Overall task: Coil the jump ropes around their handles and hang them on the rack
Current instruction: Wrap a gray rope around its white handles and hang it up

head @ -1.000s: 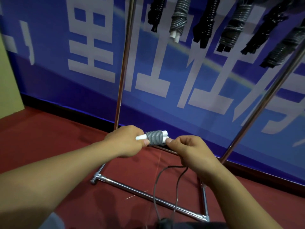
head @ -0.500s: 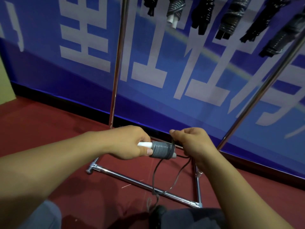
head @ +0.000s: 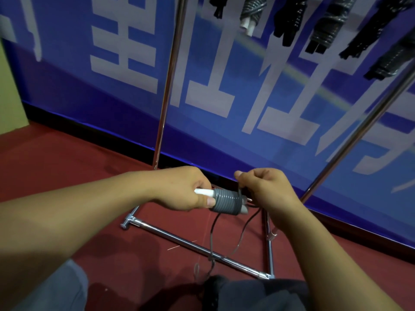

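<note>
A: What is different from a second ago?

B: The right hand (head: pixel 267 189) was at the end of the handles (head: pixel 203 192); now it is lifted behind them, pinching the rope (head: pixel 212 234). The coil (head: pixel 226 202) looks wider.

A: And the left hand (head: pixel 186 189)?

B: It still grips the white handles before the rack (head: pixel 197 244). Some rope hangs loose, so I think winding is not finished.

Left hand (head: pixel 186 189) grips white handles (head: pixel 203 192); right hand (head: pixel 267 191) pinches grey rope (head: pixel 226 202).
</note>
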Motion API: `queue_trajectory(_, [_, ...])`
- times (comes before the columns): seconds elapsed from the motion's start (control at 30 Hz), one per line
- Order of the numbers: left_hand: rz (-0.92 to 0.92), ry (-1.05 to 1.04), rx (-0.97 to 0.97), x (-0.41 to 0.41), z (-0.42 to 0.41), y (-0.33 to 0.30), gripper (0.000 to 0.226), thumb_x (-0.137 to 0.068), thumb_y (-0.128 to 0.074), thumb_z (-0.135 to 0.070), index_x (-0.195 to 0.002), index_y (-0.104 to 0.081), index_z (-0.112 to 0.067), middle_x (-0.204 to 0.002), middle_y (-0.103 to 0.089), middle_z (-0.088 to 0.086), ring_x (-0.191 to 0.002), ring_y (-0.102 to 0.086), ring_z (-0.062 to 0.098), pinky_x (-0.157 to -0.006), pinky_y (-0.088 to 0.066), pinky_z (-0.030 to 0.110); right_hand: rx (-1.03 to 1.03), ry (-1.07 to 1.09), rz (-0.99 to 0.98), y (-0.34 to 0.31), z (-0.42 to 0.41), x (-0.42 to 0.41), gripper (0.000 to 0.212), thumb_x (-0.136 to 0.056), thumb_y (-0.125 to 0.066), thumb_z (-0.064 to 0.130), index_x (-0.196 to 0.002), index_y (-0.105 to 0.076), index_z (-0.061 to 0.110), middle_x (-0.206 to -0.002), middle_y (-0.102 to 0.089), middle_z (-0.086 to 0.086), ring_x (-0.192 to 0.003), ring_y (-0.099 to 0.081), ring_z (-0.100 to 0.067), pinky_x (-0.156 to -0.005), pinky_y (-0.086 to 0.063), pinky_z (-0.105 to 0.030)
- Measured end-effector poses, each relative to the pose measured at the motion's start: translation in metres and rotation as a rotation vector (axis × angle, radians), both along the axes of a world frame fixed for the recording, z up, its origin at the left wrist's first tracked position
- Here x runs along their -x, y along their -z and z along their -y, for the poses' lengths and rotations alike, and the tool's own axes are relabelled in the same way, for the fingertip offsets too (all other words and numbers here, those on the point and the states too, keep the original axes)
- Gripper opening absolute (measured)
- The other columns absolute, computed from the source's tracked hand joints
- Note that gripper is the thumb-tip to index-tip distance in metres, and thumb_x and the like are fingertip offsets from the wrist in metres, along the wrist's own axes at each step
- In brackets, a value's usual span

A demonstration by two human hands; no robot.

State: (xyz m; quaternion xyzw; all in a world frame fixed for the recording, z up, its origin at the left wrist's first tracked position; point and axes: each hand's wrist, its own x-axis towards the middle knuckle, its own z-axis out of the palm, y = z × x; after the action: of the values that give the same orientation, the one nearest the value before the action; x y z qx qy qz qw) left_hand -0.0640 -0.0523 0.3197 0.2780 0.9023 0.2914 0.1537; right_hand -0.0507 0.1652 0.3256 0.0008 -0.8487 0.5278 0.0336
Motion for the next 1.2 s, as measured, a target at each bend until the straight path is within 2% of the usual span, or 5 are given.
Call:
queue_trajectory(0.53, [0.279, 0.054, -0.339, -0.011, 0.012, -0.018, 0.026, -0.100, -0.059, -0.030, -0.078, -0.063, -0.018, -0.053, -0.050, -0.001, -0.048, -0.040, 0.017, -0.044, -0.035, 0.021, 0.373, -0.190, 0.173, -0.005, -0.002, 0.004, 0.037, -0.085, -0.065, 0.034, -0.051, -0.058, 0.020, -0.053, -0.055, -0.001, -0.047, -0.054, -0.013, -0.051, -0.048, -0.025])
queue_trajectory(0.73, [0.365, 0.146, -0.503, -0.015, 0.012, -0.022, 0.025, -0.091, -0.059, -0.041, -0.075, -0.066, -0.023, -0.058, -0.049, 0.007, -0.055, -0.036, 0.024, -0.040, -0.034, 0.019, 0.350, -0.267, 0.266, -0.011, -0.001, 0.003, 0.052, -0.075, -0.068, 0.052, -0.091, -0.062, 0.002, -0.071, -0.055, -0.010, -0.055, -0.051, -0.014, -0.053, -0.046, -0.023])
queue_trajectory(0.8, [0.394, 0.160, -0.554, -0.016, 0.010, -0.024, 0.025, -0.091, -0.057, -0.040, -0.077, -0.064, -0.020, -0.055, -0.049, 0.003, -0.051, -0.034, 0.020, -0.040, -0.033, 0.018, 0.290, -0.252, 0.292, -0.010, 0.002, 0.002, 0.049, -0.075, -0.063, 0.059, -0.082, -0.062, 0.010, -0.070, -0.054, -0.007, -0.056, -0.049, -0.010, -0.063, -0.045, -0.028])
queue_trajectory(1.03, [0.432, 0.134, -0.686, -0.017, 0.007, -0.031, 0.024, -0.088, -0.054, -0.041, -0.072, -0.065, -0.026, -0.055, -0.047, 0.001, -0.038, -0.032, 0.007, -0.039, -0.031, 0.017, 0.247, -0.282, 0.344, -0.007, 0.016, 0.002, 0.021, -0.095, -0.040, 0.009, -0.080, -0.054, 0.016, -0.068, -0.050, 0.000, -0.055, -0.043, -0.011, -0.057, -0.041, -0.025])
queue_trajectory(1.2, [0.400, 0.037, -0.787, -0.014, 0.005, -0.031, 0.029, -0.092, -0.051, -0.039, -0.089, -0.063, -0.012, -0.054, -0.048, 0.001, -0.037, -0.032, 0.007, -0.040, -0.030, 0.020, 0.327, -0.234, 0.341, -0.008, 0.022, 0.003, 0.025, -0.100, -0.039, 0.017, -0.090, -0.060, 0.008, -0.061, -0.051, -0.003, -0.049, -0.043, -0.015, -0.055, -0.033, -0.031])
